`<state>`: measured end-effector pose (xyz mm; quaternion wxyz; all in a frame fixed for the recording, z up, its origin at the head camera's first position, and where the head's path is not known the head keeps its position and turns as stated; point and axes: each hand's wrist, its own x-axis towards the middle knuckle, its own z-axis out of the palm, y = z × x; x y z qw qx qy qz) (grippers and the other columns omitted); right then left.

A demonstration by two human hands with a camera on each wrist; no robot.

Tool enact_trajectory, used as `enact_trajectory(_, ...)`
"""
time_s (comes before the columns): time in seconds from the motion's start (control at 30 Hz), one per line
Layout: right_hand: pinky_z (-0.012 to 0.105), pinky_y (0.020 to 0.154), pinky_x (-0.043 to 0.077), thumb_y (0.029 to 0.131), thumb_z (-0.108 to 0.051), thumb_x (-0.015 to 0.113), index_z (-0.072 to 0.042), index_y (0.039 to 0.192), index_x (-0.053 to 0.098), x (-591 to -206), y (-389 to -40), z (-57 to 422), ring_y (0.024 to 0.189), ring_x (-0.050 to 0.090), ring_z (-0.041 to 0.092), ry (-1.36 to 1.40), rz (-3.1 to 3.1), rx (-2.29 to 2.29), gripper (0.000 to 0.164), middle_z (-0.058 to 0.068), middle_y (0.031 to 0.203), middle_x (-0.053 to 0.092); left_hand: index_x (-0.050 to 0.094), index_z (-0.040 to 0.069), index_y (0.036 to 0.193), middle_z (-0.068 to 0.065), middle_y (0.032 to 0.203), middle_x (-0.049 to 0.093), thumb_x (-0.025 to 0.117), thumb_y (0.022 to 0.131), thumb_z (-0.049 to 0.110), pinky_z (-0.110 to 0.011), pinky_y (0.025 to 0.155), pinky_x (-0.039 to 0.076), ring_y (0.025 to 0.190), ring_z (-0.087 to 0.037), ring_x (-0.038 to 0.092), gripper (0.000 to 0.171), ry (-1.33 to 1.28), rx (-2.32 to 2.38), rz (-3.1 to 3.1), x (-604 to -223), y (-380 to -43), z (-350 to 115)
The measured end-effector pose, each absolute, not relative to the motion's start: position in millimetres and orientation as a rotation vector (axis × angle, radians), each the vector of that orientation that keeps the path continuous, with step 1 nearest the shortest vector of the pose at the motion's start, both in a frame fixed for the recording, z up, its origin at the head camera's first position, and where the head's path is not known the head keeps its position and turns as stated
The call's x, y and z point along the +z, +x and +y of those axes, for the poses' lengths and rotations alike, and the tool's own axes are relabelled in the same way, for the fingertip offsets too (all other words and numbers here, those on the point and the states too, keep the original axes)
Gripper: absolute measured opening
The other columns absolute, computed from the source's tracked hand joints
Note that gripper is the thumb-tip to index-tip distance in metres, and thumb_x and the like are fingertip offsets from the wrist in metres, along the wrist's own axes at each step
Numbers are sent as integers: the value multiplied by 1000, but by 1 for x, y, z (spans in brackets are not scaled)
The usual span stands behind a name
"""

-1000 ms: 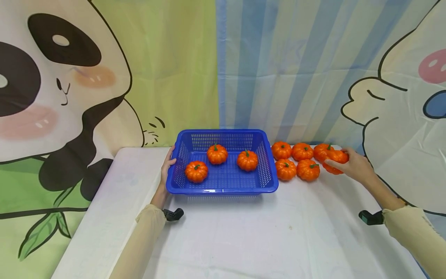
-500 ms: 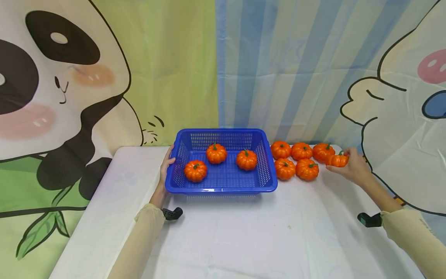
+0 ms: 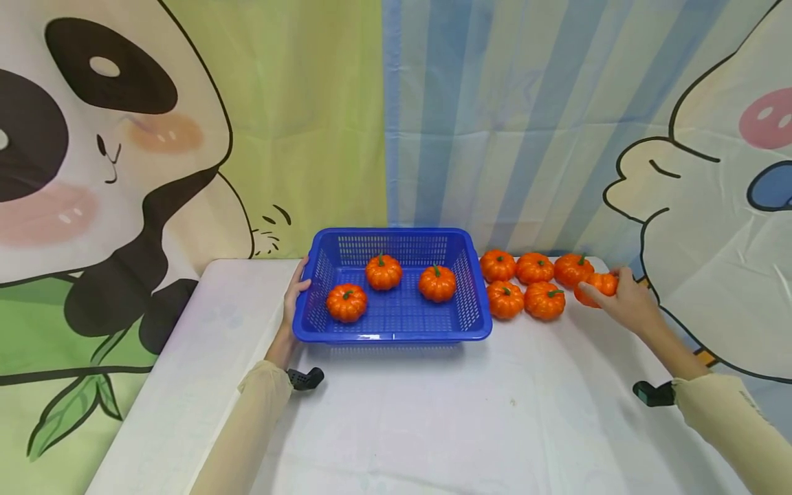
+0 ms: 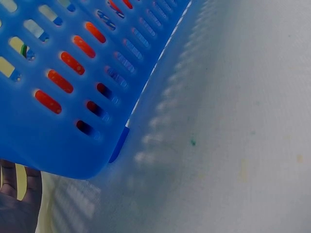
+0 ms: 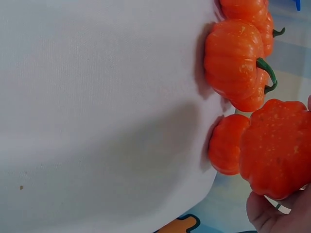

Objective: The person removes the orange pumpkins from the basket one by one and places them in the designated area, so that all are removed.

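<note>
My left hand (image 3: 292, 295) rests against the left side of a blue plastic basket (image 3: 396, 337), thumb by the rim; the left wrist view shows some fingers (image 4: 33, 187) beside the basket's lower corner. Inside the basket sit several small orange pumpkins, one at the left (image 3: 346, 303), one at the back (image 3: 383, 272) and one at the right (image 3: 437, 283). Off to the right, my right hand (image 3: 632, 302) holds another small pumpkin (image 5: 277, 145), with the thumb across its front in the head view. The right wrist view shows its ribbed underside; the stem is hidden.
Several pumpkins stand in two rows right of the basket, including a front one (image 3: 544, 301) and a back one (image 3: 573, 269) close to the held pumpkin. A white cloth (image 3: 408, 412) covers the table. A printed curtain (image 3: 495, 137) hangs directly behind.
The pumpkin in my right hand has tilted, so its green stem, seen half a second ago, no longer shows. My left hand and the basket have stayed in place.
</note>
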<state>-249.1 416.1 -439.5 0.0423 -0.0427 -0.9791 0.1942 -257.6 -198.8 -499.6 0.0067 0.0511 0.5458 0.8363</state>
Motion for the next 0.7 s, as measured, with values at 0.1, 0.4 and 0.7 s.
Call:
enact_trajectory(0.1,40,59,48,90,-61,51,14,130,34,-439,-249,415,88,47,46,-145,-3012,544,87,34,108,50,12,22,157,-3,166,6,17,98,8,-46,125,9,152,-27,9,61,150,2611,1710,-499,-258,-199)
enact_trajectory(0.4,56,74,41,77,-34,76,20,116,44,-446,-251,417,90,49,45,-3,-2973,571,74,36,105,51,11,23,157,-3,166,5,16,98,7,-46,125,9,152,-27,9,61,150,2622,1668,-498,-257,-199)
enact_trajectory(0.7,68,88,36,81,-40,70,29,130,32,-461,-255,420,110,30,55,-149,-3059,601,93,49,122,34,14,25,157,-1,166,7,18,99,9,-45,125,9,152,-24,10,60,117,2604,1723,-498,-257,-199)
